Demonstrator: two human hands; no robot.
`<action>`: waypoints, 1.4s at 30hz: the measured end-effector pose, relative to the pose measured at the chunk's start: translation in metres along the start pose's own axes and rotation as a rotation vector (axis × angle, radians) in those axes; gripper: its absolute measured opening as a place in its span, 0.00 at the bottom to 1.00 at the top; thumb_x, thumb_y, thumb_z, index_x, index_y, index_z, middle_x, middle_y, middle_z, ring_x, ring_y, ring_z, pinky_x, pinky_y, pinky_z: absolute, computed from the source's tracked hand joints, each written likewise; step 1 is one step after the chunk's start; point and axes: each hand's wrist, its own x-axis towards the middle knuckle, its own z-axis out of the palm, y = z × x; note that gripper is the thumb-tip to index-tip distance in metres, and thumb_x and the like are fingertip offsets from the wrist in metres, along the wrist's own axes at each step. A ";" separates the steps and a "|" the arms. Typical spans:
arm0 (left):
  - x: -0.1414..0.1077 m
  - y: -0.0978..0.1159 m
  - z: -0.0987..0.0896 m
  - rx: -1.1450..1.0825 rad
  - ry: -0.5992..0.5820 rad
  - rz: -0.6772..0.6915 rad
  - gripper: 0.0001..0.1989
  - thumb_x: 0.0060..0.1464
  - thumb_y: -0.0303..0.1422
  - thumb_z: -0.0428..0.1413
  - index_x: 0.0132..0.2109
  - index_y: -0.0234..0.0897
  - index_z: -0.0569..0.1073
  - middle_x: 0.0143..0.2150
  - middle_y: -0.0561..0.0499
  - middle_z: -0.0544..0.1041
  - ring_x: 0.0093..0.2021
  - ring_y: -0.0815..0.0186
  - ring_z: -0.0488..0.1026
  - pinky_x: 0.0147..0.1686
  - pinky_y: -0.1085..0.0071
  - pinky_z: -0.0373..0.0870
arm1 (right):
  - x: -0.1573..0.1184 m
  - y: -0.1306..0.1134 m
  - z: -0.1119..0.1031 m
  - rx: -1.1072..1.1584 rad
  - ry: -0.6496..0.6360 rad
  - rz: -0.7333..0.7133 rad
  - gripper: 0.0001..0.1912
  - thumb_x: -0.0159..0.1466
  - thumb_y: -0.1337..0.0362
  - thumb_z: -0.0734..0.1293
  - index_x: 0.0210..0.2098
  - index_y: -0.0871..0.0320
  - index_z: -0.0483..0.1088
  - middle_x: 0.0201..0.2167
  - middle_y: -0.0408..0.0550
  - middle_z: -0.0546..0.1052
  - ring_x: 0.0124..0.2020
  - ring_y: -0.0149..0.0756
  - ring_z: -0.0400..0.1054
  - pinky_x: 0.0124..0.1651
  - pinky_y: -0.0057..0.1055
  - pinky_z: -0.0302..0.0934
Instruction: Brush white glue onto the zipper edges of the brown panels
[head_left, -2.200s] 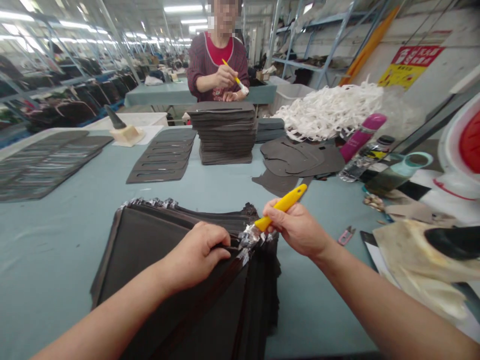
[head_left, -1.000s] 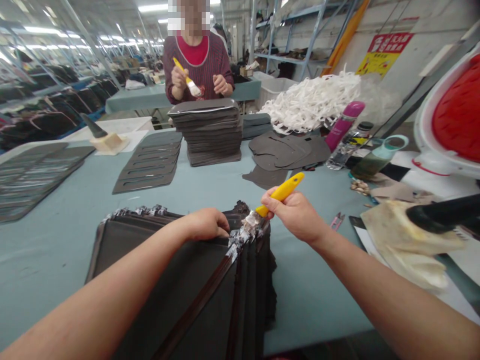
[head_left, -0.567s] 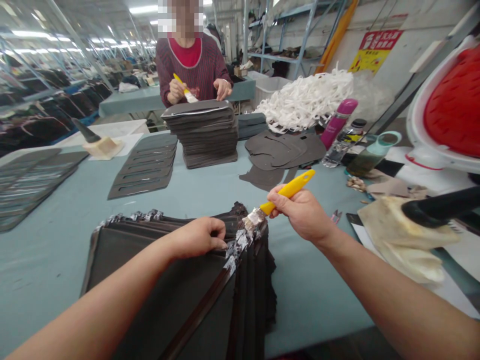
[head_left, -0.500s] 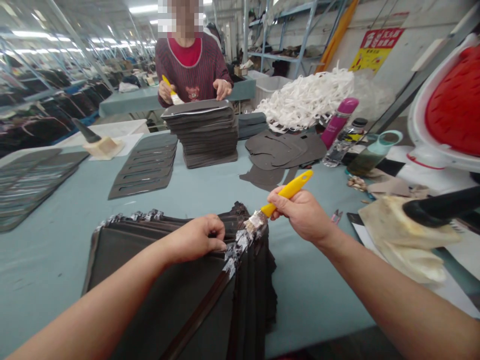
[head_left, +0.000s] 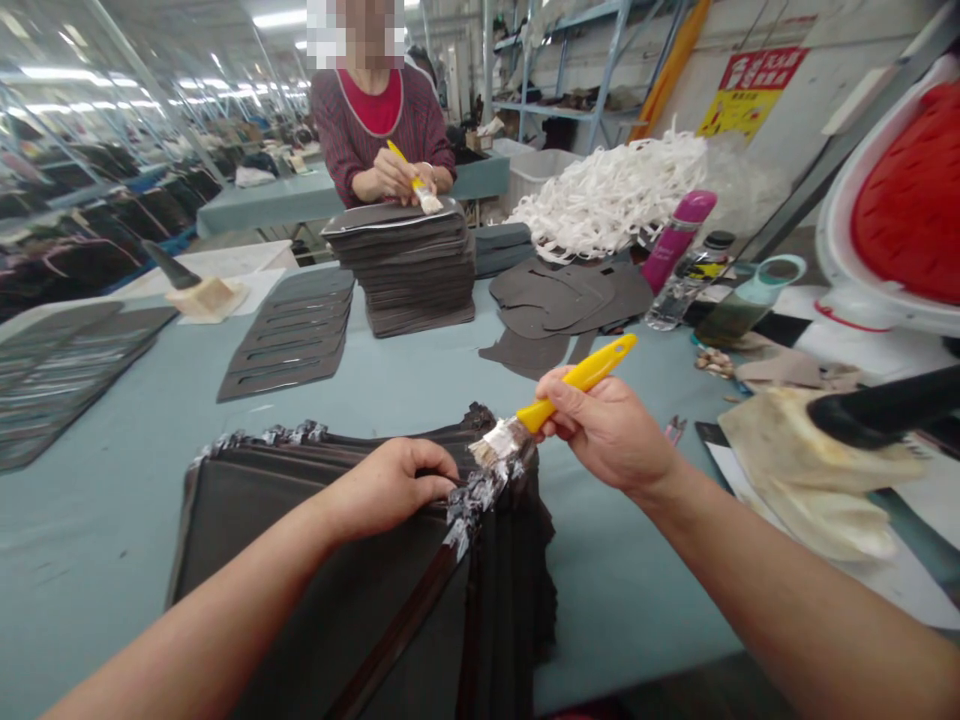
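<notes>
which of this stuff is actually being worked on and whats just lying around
Being worked on:
- left hand on the fanned stack of dark panels, with silvery crusted edges
- right hand holding a yellow-handled brush

Lying around:
- squared pile of dark panels
- tangle of white strips
- magenta flask
- small pink snips

The person's bare left hand [head_left: 390, 488] is resting low with its fingers curling downward, its left forearm [head_left: 217, 600] slanting in from the lower left. The right hand [head_left: 607, 432] is gripping in a raised, closed curl, its wrist bending, its right forearm [head_left: 772, 580] angling in from the lower right.
</notes>
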 end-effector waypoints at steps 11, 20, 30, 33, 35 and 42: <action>0.023 -0.006 -0.005 0.104 0.018 -0.146 0.15 0.49 0.39 0.52 0.41 0.38 0.74 0.38 0.52 0.76 0.39 0.63 0.70 0.42 0.70 0.64 | -0.002 -0.001 -0.009 -0.108 0.002 -0.024 0.15 0.54 0.53 0.67 0.28 0.60 0.66 0.18 0.40 0.67 0.20 0.27 0.61 0.25 0.26 0.58; 0.031 -0.003 -0.004 0.278 -0.154 -0.016 0.16 0.47 0.33 0.52 0.44 0.39 0.74 0.46 0.50 0.73 0.48 0.61 0.67 0.50 0.70 0.59 | 0.001 0.025 -0.016 -0.512 -0.089 -0.029 0.09 0.57 0.62 0.62 0.24 0.59 0.66 0.23 0.43 0.68 0.25 0.30 0.62 0.30 0.28 0.58; 0.028 -0.004 0.001 0.218 -0.044 -0.065 0.10 0.43 0.31 0.54 0.37 0.40 0.72 0.38 0.53 0.73 0.40 0.63 0.69 0.42 0.71 0.63 | -0.015 0.010 -0.005 -0.545 -0.163 -0.164 0.08 0.59 0.64 0.61 0.24 0.58 0.66 0.22 0.42 0.68 0.25 0.30 0.62 0.30 0.28 0.57; 0.027 -0.003 0.001 0.219 -0.045 -0.064 0.09 0.44 0.31 0.53 0.36 0.40 0.71 0.37 0.54 0.73 0.39 0.63 0.69 0.40 0.71 0.63 | -0.009 0.017 -0.010 -0.579 -0.131 -0.156 0.07 0.58 0.65 0.62 0.25 0.58 0.66 0.23 0.42 0.69 0.26 0.31 0.63 0.31 0.29 0.57; 0.026 -0.002 0.002 0.228 -0.029 -0.054 0.08 0.44 0.31 0.54 0.36 0.40 0.72 0.37 0.54 0.73 0.40 0.63 0.69 0.41 0.70 0.62 | -0.005 0.017 -0.016 -0.540 -0.019 -0.142 0.08 0.58 0.62 0.62 0.26 0.59 0.67 0.23 0.43 0.69 0.26 0.31 0.63 0.31 0.29 0.58; 0.019 -0.004 0.008 0.138 0.058 0.004 0.07 0.47 0.34 0.52 0.33 0.38 0.73 0.32 0.53 0.72 0.35 0.65 0.69 0.39 0.71 0.63 | -0.002 0.014 -0.030 -0.248 0.112 -0.013 0.15 0.55 0.54 0.67 0.28 0.61 0.67 0.20 0.42 0.69 0.21 0.29 0.63 0.27 0.29 0.60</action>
